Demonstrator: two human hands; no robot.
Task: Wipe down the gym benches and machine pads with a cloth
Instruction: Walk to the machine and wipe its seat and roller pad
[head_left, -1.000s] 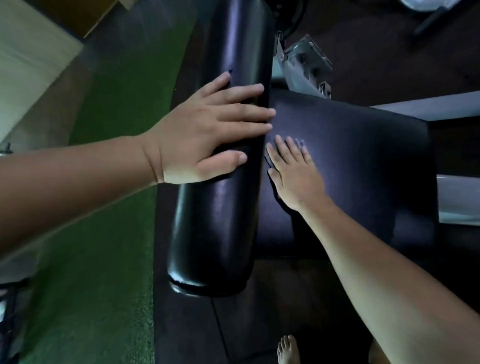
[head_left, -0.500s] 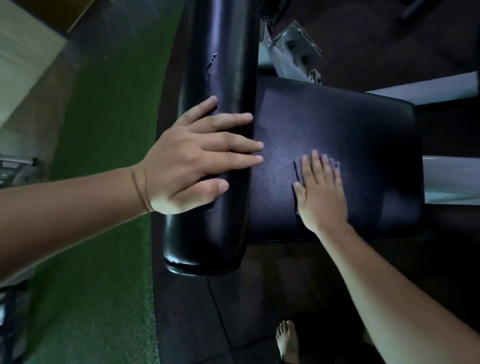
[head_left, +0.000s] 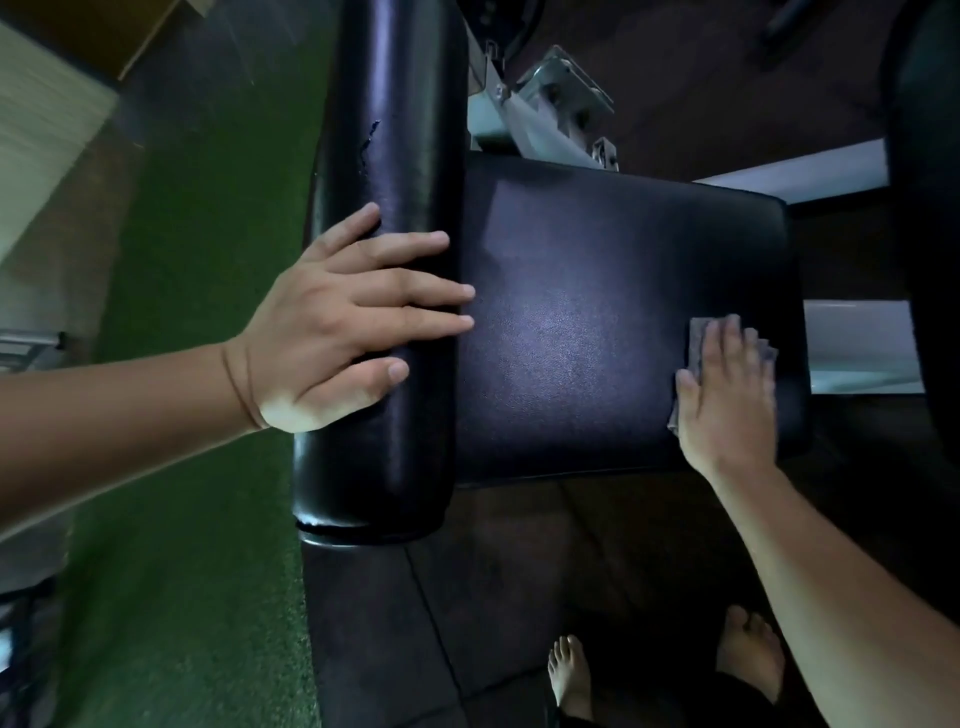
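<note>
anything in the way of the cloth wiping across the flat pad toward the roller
Nothing lies on the flat pad between them. The right hand presses the cloth near the pad's right edge, and bare surface runs left to the roller pad. Only the left hand resting on the roller has fingertips overhanging that seam.

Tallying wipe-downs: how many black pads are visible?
2: roller pad under the left hand, flat pad under the cloth. A dark shape at the right edge may be a third.

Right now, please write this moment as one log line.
left hand: flat on roller pad | right hand: presses cloth on seat pad, near right edge
</note>
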